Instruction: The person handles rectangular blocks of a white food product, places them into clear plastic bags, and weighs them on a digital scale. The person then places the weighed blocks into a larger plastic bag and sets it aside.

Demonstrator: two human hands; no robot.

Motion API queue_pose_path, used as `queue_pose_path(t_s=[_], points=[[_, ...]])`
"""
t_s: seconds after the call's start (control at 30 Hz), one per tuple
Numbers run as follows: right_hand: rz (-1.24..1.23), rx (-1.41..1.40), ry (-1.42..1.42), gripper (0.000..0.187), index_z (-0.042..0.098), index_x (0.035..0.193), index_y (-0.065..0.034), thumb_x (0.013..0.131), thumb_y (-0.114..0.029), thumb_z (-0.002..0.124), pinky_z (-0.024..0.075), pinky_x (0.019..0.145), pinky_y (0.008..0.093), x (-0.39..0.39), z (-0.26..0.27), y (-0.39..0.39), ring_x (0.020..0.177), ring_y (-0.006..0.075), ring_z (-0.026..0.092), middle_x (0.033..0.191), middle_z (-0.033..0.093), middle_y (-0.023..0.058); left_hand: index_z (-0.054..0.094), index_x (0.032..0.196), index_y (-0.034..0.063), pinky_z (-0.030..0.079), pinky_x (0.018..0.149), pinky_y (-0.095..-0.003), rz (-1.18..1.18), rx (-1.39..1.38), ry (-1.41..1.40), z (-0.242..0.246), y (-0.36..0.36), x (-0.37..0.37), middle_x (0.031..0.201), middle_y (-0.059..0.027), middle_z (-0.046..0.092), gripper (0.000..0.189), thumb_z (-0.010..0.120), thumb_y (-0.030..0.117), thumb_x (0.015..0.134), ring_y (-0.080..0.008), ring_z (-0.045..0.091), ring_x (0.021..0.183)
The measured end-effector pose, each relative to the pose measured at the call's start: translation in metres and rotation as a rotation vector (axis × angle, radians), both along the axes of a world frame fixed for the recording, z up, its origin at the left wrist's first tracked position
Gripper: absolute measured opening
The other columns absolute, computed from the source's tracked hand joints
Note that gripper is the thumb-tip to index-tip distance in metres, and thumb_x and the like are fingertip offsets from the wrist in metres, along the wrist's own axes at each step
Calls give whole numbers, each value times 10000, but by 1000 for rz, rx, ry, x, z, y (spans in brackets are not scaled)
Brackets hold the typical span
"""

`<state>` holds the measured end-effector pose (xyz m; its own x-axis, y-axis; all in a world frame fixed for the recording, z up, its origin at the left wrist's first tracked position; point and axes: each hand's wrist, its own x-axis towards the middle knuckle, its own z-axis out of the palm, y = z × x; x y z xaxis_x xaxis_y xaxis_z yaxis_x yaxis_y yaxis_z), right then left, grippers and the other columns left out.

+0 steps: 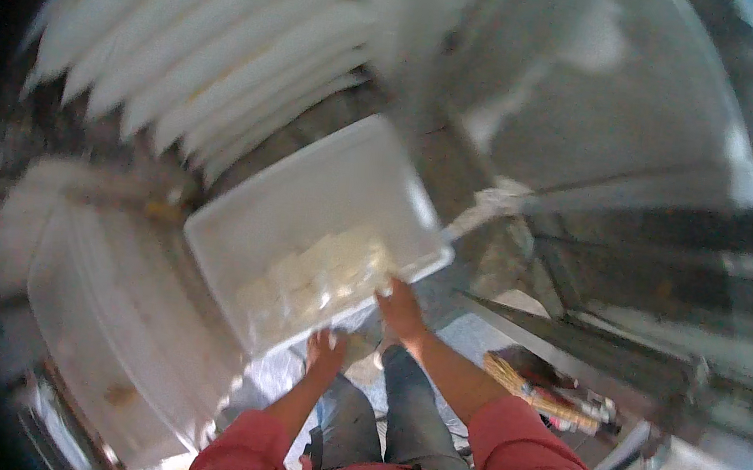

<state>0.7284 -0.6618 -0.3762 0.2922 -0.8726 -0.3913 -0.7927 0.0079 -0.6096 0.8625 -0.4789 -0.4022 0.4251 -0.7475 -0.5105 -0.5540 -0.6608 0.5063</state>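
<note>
A white rectangular plastic tub [327, 182] lies tilted before me, its near rim towards my body. Pale yellowish, shiny lumps [318, 270] lie in its near half; blur hides what they are. My right hand [403, 312] grips the near rim towards its right end, the fingers over the edge. My left hand [327, 350] is at the same rim, nearer the middle, with the fingertips up against it. The thumbs and the underside of the tub are hidden.
A stack of white trays or tubs [197, 44] rises at the upper left. A large whitish bin or panel [124, 339] stands left of the tub. Metal framework [564, 282] and a broom-like bundle of bristles [539, 393] are on the right. My legs are below.
</note>
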Motion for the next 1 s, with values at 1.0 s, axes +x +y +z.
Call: queue_pose_path(t_s=[1.0], points=[[-1535, 470, -265, 436, 569, 1149, -104, 838, -409, 547, 466, 857, 440, -66, 253, 908, 1001, 359, 589, 1085, 618, 181, 626, 816, 21, 463, 758, -461, -1993, 26, -132, 195, 263, -232, 867, -211, 624, 286, 570, 298, 771, -379, 598, 852]])
